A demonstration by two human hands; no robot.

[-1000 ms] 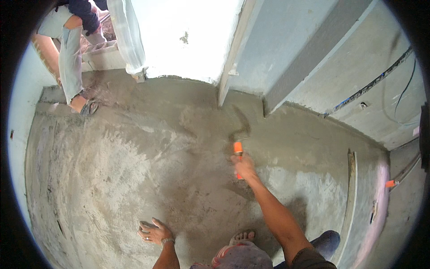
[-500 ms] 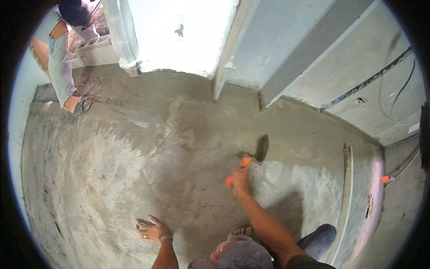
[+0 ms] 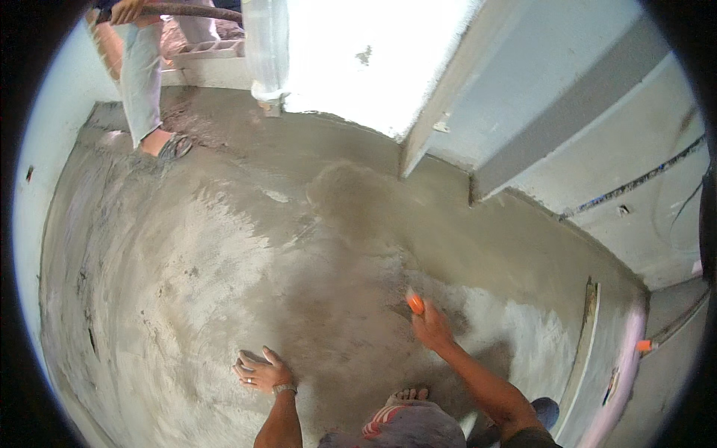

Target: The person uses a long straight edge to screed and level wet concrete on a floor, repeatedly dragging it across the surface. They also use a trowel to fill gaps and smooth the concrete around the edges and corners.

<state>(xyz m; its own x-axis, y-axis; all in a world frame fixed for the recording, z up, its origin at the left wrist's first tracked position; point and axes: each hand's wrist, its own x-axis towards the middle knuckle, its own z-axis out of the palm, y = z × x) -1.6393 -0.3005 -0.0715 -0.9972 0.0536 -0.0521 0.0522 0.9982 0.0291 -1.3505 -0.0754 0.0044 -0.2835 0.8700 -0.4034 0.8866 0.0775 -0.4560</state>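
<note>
Visibly, right fingers point(image 3: 420, 324) grip one orange handle point(image 3: 415, 302); left fingers point(image 3: 245, 371), bearing one ring point(image 3: 249, 381), spread.

Counts two hands, one left hand point(image 3: 259, 373) and one right hand point(image 3: 432, 326); one gripped orange handle point(image 3: 415, 302), one ring point(image 3: 249, 381), one wristband point(image 3: 284, 388), one own foot point(image 3: 411, 393); one co-worker's hand point(image 3: 127, 10), one co-worker's sandalled foot point(image 3: 175, 147).

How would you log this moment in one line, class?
left hand: on grey concrete floor | right hand: holding orange tool handle | co-worker's dark sandal: on floor
</note>
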